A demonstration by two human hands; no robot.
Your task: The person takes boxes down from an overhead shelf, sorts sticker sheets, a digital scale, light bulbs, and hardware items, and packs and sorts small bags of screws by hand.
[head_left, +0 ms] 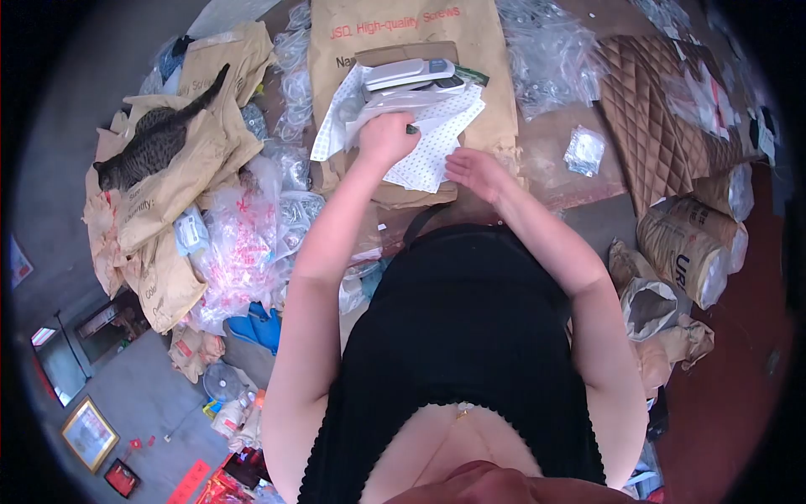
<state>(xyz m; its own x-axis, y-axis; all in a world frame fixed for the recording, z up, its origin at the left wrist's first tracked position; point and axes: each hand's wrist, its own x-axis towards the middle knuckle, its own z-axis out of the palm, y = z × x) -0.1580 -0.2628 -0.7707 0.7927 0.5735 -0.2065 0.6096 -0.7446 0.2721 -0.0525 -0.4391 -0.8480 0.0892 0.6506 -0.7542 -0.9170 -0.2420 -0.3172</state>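
Observation:
My left hand (388, 139) is closed at the edge of a clear plastic bag (395, 105), with a small dark thing showing at its fingers; what exactly it grips is hidden. Under it lie white printed sheets (428, 151) with rows of small marks. My right hand (474, 174) has its fingers apart at the right edge of these sheets, holding nothing. Just beyond the bag rests a white and grey device (409, 74) on brown cardboard (420, 52). All of this lies over a large brown paper sack (491, 92) with red lettering.
Clear bags of small parts (550, 59) flank the sack. A tabby cat (155, 147) lies on brown paper sacks (231, 101) at the left. One small clear packet (585, 151) and a brown quilted cover (655, 126) are at the right.

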